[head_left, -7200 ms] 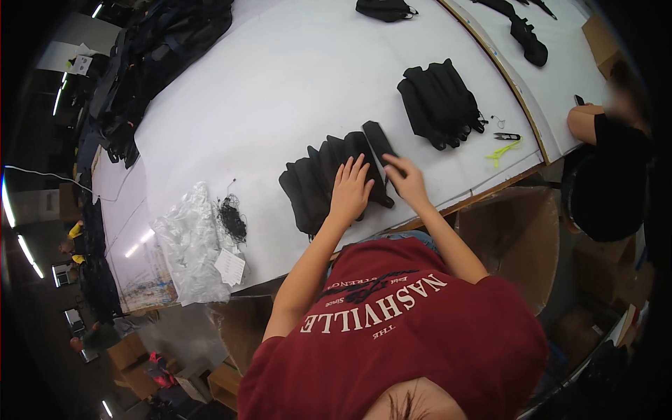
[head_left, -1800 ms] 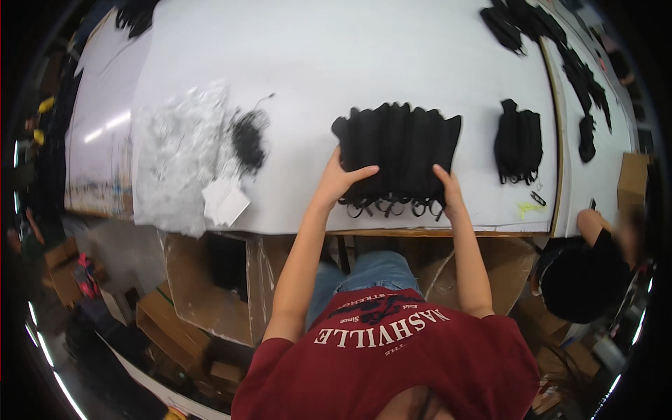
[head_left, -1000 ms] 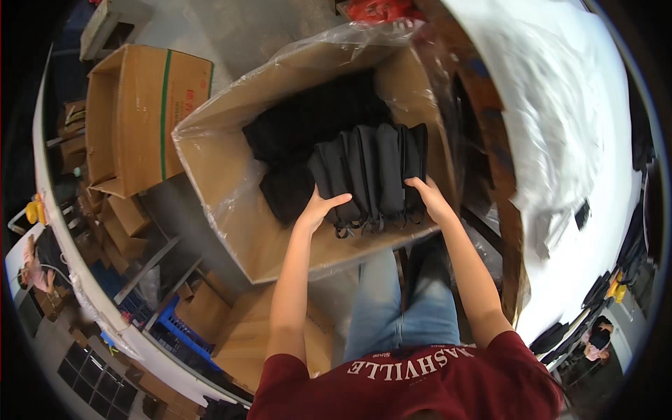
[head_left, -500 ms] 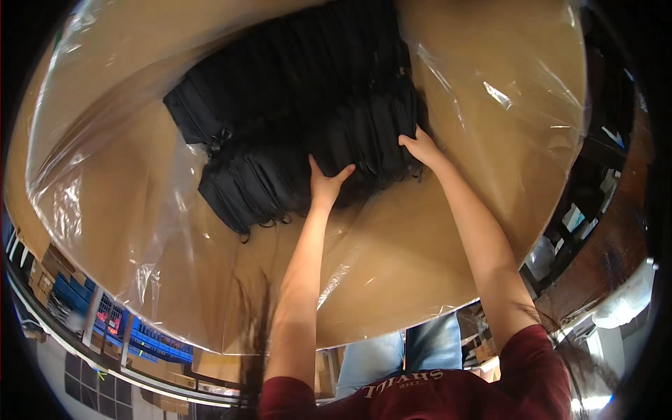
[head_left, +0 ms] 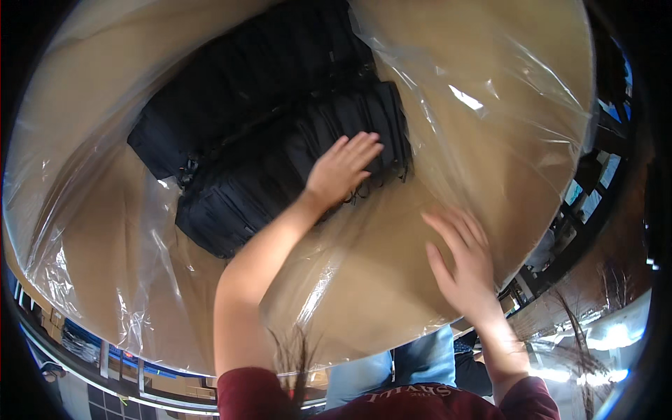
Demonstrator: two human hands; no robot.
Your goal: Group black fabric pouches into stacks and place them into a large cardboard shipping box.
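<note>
Two rows of black fabric bags [head_left: 252, 63] stand packed side by side, with thin straps or cords poking out along the near edge. My left hand [head_left: 343, 168] lies flat on the near row [head_left: 273, 164], its fingers stretched toward the right end. Apart from the bags, my right hand [head_left: 462, 266] hovers over the near right part of the lined box, fingers spread and holding nothing. Its outline is slightly blurred. A large cardboard box [head_left: 364, 301] with a clear plastic liner [head_left: 150, 280] surrounds the bags. The exact kind of bag cannot be made out.
The box's rim [head_left: 539, 248] curves round in front of me and up the right side. Beyond it on the right are dark shelving [head_left: 612, 143] and a brown surface [head_left: 616, 245]. Metal racking [head_left: 122, 371] with cartons stands at the lower left.
My right hand has left the right end of the near row and come back toward me. My left hand has shifted right and now lies flat on the bags.
</note>
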